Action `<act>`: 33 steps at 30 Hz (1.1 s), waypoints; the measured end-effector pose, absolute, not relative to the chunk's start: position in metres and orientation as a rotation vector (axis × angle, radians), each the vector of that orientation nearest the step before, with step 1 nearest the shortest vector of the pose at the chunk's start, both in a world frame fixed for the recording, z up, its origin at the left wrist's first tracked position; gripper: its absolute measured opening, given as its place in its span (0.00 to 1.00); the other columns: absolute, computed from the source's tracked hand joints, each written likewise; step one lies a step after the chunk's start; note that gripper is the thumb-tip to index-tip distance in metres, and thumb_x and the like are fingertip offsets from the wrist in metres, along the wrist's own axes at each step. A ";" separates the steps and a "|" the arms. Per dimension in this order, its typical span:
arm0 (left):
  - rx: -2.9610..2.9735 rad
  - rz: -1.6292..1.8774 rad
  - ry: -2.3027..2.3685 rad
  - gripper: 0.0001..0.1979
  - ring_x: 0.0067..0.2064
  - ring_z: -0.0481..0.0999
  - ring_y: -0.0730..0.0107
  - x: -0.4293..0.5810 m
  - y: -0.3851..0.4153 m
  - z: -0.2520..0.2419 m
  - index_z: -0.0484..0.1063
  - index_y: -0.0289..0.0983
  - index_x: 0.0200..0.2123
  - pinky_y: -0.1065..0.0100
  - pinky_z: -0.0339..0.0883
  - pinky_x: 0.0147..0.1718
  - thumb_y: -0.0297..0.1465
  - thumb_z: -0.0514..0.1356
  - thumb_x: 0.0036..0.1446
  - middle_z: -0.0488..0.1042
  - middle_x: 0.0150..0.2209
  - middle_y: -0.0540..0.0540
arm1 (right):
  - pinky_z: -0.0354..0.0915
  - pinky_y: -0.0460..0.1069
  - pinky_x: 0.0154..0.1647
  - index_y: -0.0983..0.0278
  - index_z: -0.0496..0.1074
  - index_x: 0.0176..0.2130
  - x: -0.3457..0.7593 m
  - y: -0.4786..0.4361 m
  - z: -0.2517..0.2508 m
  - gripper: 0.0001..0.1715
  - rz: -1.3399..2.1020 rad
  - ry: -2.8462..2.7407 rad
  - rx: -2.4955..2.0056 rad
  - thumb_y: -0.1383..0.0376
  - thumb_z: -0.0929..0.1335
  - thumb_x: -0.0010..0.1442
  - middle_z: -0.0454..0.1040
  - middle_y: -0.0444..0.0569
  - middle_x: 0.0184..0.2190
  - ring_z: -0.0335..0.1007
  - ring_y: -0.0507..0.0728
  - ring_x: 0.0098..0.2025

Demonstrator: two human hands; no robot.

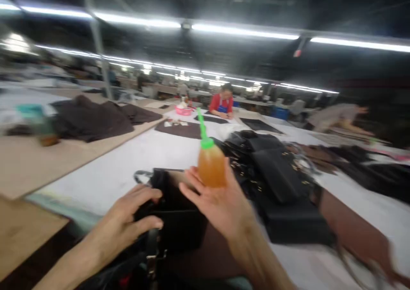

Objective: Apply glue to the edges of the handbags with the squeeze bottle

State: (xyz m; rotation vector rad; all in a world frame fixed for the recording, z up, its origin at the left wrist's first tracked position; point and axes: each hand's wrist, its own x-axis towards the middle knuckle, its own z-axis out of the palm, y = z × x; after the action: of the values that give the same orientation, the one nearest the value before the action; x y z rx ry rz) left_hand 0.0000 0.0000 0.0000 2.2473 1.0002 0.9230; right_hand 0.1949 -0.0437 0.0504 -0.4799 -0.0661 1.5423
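Note:
My right hand (pixel 221 204) holds a squeeze bottle (pixel 212 166) upright in front of me. The bottle has amber liquid in it and a bright green cap with a long, slightly bent nozzle. Two of my right fingers stretch out away from it. My left hand (pixel 131 213) grips the left side of a black handbag (pixel 182 230), its thumb and fingers on either side of the edge. The bag stands open at the top, showing a tan lining, with a buckled strap at its front. Blur hides finer detail.
Right of the bag lies a pile of black bags (pixel 278 183) with metal fittings. Dark cloth (pixel 92 117) and a teal-lidded jar (pixel 38 123) are at left. A pink basket (pixel 183 109) sits farther back. A person in red (pixel 221 102) leans over the table; another bends at right.

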 end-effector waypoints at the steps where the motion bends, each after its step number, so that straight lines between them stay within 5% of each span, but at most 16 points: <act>1: 2.257 0.782 0.961 0.16 0.38 0.69 0.70 -0.009 0.004 0.006 0.70 0.40 0.39 0.72 0.63 0.38 0.43 0.61 0.50 0.71 0.36 0.52 | 0.62 0.62 0.50 0.68 0.71 0.37 0.196 -0.040 0.052 0.24 1.541 -0.060 -0.499 0.50 0.62 0.62 0.71 0.62 0.43 0.65 0.65 0.52; 8: 2.053 0.823 1.236 0.12 0.33 0.68 0.70 -0.008 0.009 0.013 0.67 0.38 0.36 0.68 0.62 0.35 0.41 0.53 0.57 0.70 0.31 0.50 | 0.62 0.66 0.48 0.65 0.69 0.46 0.203 -0.034 0.056 0.25 1.459 -0.095 -0.645 0.51 0.70 0.54 0.68 0.62 0.46 0.64 0.68 0.52; 12: 2.161 0.737 1.530 0.14 0.36 0.68 0.65 0.003 0.015 0.022 0.66 0.39 0.41 0.65 0.62 0.35 0.36 0.59 0.50 0.70 0.35 0.48 | 0.62 0.66 0.48 0.65 0.68 0.48 0.209 -0.035 0.052 0.28 1.450 -0.131 -0.661 0.51 0.71 0.53 0.68 0.60 0.44 0.63 0.69 0.53; 17: 2.280 0.478 1.753 0.24 0.45 0.66 0.52 0.022 0.023 0.034 0.66 0.33 0.39 0.57 0.63 0.41 0.42 0.64 0.43 0.69 0.42 0.40 | 0.63 0.67 0.47 0.65 0.68 0.47 0.215 -0.032 0.048 0.26 1.425 -0.164 -0.672 0.52 0.70 0.54 0.68 0.59 0.44 0.62 0.69 0.53; 22: 2.164 0.278 1.873 0.31 0.40 0.73 0.50 0.024 0.029 0.025 0.66 0.29 0.44 0.58 0.65 0.37 0.46 0.64 0.42 0.73 0.39 0.36 | 0.61 0.66 0.49 0.65 0.68 0.46 0.210 -0.031 0.046 0.23 1.416 -0.271 -0.670 0.53 0.69 0.56 0.66 0.59 0.48 0.60 0.68 0.55; 33: 2.187 0.219 1.891 0.27 0.39 0.75 0.52 0.033 0.072 0.002 0.75 0.34 0.32 0.61 0.67 0.36 0.53 0.59 0.41 0.76 0.36 0.37 | 0.58 0.71 0.49 0.65 0.69 0.48 0.201 -0.035 0.050 0.26 1.481 -0.259 -0.651 0.51 0.68 0.56 0.65 0.59 0.51 0.59 0.70 0.55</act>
State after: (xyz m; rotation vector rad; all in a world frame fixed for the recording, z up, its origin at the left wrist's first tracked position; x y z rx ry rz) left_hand 0.0326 0.0716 0.0024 2.1870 1.8910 0.2188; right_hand 0.2007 -0.0347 0.0501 -0.6511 -0.2592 1.4811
